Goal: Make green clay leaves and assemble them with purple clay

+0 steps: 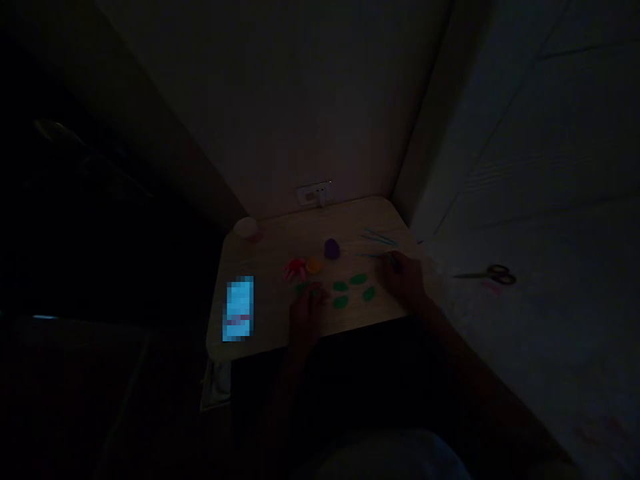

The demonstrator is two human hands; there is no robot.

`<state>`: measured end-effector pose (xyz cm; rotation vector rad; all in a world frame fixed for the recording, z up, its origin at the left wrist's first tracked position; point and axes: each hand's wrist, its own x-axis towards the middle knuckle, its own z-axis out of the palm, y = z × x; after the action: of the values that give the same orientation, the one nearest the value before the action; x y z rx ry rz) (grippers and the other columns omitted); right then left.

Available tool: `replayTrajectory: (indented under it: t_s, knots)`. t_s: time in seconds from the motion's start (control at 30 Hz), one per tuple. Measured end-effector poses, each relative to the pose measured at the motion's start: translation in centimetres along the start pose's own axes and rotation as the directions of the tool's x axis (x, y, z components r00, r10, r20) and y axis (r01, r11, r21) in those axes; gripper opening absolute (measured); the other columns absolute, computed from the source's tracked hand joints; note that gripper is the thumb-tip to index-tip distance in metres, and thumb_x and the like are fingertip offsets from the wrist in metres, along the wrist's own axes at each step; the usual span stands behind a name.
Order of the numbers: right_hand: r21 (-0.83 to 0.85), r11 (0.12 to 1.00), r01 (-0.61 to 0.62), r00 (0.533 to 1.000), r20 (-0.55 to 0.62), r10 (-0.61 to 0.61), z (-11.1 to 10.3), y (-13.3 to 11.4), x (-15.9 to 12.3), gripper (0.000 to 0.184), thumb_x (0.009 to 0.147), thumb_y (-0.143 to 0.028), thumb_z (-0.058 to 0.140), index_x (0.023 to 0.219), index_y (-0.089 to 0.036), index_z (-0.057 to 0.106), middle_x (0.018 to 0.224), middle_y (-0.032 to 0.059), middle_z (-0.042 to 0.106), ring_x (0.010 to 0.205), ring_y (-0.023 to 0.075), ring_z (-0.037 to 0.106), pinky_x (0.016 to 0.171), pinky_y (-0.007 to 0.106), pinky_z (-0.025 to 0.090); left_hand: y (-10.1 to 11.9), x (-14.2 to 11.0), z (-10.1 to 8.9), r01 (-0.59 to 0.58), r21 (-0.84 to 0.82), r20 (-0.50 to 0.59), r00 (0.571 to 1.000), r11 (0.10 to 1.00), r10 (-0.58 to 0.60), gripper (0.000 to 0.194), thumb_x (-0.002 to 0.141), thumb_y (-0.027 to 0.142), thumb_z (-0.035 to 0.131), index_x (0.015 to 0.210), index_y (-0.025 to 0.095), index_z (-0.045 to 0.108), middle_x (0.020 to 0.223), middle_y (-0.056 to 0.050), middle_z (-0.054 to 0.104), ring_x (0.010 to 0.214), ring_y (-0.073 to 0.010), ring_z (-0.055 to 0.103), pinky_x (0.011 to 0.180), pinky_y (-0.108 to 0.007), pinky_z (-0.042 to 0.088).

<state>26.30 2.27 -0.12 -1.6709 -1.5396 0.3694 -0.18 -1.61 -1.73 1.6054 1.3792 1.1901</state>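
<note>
The scene is very dark. My left hand (306, 313) is at the front of the small table, its fingers closed around a green piece (303, 289) that shows at the fingertips. My right hand (404, 277) is curled at the right side, with a thin bluish stick-like tool (367, 255) pointing left out of it. Between the hands lie several flat green leaf-shaped pieces (341, 302). Behind them are a purple lump (331, 249), an orange round piece (313, 265) and a red and pink piece (296, 268).
A lit phone (238, 309) lies at the table's left (270, 327). A pale cup-like container (246, 228) stands at the back left corner. Thin bluish sticks (380, 237) lie at the back right. Scissors (493, 274) rest beyond the right edge. A wall socket (314, 194) is behind.
</note>
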Motion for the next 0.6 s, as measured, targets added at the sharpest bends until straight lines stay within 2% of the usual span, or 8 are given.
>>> replayTrajectory:
  t_s: [0.1,0.2,0.33,0.47,0.6]
  knots:
    - [0.117,0.992,0.041,0.999,0.023,-0.044,0.7,1.4,-0.5,0.041,0.094,-0.046,0.052,0.101,-0.016,0.078,0.082,0.0074,0.078,0.067,0.0196,0.066,0.063,0.028,0.046,-0.5,-1.2,0.0,0.019,-0.019,0.036,0.999,1.0,-0.018,0.025,0.1,0.035,0.052,0.107,0.02,0.071,0.091,-0.004,0.079,0.084,-0.0194,0.073,0.083,-0.031,0.056]
    - [0.174,0.985,-0.003,0.995,0.096,-0.014,1.3,2.0,-0.4,0.04,0.093,-0.047,0.057,0.102,-0.016,0.08,0.085,0.0072,0.079,0.068,0.0202,0.066,0.064,0.029,0.048,-0.7,-1.1,0.0,0.033,-0.021,0.041,0.999,0.999,-0.032,0.024,0.097,0.032,0.054,0.094,0.021,0.075,0.085,-0.003,0.08,0.083,-0.0206,0.074,0.082,-0.032,0.057]
    - [0.221,0.975,-0.035,0.997,0.071,0.019,1.3,2.5,0.0,0.036,0.09,-0.047,0.059,0.097,-0.018,0.08,0.087,0.0077,0.08,0.075,0.0232,0.069,0.069,0.033,0.052,-0.4,-1.1,-0.1,0.055,-0.011,0.051,0.997,0.998,-0.055,0.024,0.094,0.031,0.058,0.082,0.023,0.078,0.083,-0.002,0.08,0.083,-0.0217,0.075,0.083,-0.033,0.058]
    - [0.251,0.966,-0.066,0.996,0.073,0.049,1.3,2.6,0.2,0.032,0.083,-0.046,0.063,0.09,-0.02,0.08,0.085,0.0073,0.08,0.076,0.0249,0.07,0.07,0.034,0.054,0.3,-1.0,-0.3,0.071,-0.004,0.059,0.996,0.997,-0.071,0.021,0.09,0.032,0.063,0.08,0.024,0.08,0.08,-0.002,0.08,0.078,-0.0219,0.074,0.079,-0.032,0.058]
    - [0.28,0.955,-0.097,0.993,0.089,0.075,1.4,2.5,0.1,0.034,0.083,-0.046,0.063,0.092,-0.019,0.08,0.086,0.0082,0.08,0.078,0.0263,0.071,0.072,0.036,0.055,0.4,-0.9,-0.6,0.082,-0.015,0.056,0.995,0.997,-0.081,0.024,0.088,0.036,0.066,0.071,0.024,0.078,0.073,-0.001,0.078,0.072,-0.0204,0.072,0.075,-0.031,0.056]
